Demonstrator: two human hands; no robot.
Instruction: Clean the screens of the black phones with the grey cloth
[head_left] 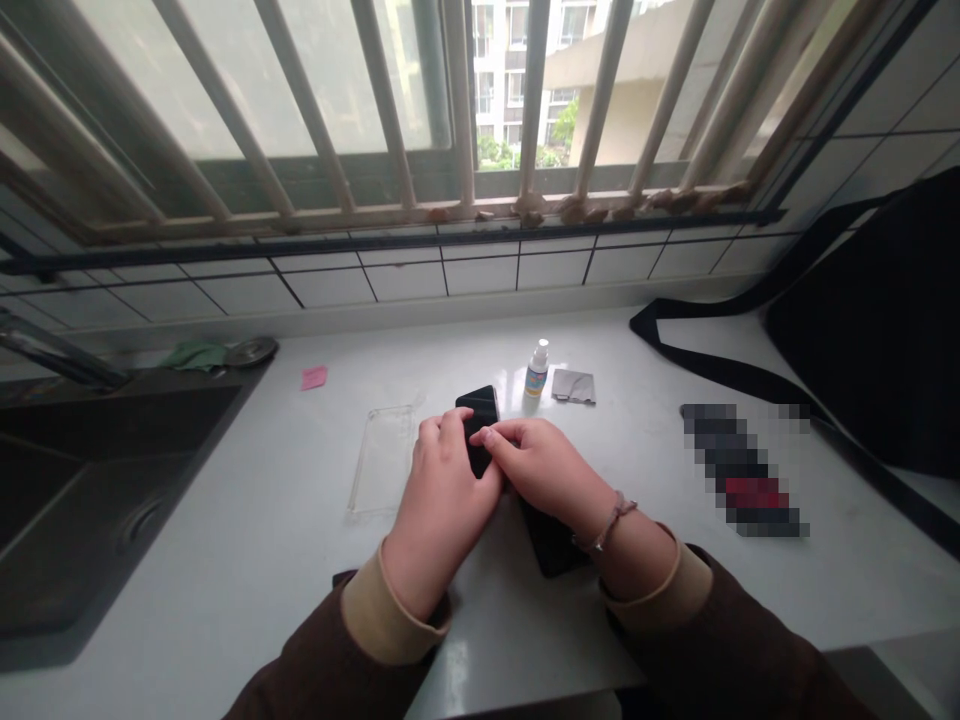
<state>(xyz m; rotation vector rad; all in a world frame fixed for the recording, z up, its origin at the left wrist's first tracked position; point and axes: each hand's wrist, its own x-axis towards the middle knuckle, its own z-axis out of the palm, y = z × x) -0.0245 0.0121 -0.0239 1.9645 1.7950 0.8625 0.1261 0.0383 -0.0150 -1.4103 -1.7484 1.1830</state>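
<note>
A phone [484,404] is held at the middle of the counter [262,560], between its back and front edges, with its dark screen turned up. Its left side and lower end are grasped by the left hand [442,485], whose fingers are bent over the glass. The right hand [541,462] is brought in from the other side, with thumb and forefinger drawn together above the screen; whether anything thin is pinched there cannot be told.

Under the right wrist, toward the front edge of the counter, a dark flat thing [549,548] is partly covered. A clear case [381,462] is laid just left of the left hand. Beyond the phone, nearer the back edge, a small spray bottle [535,378] is stood upright, and a grey packet [574,387] is placed just beside it.

A pink slip [314,378] is left near the sink [225,425], which is set into the counter's left end. By the right edge, a black bag [877,330] is seen, its strap [720,306] trailed toward the back right corner.
</note>
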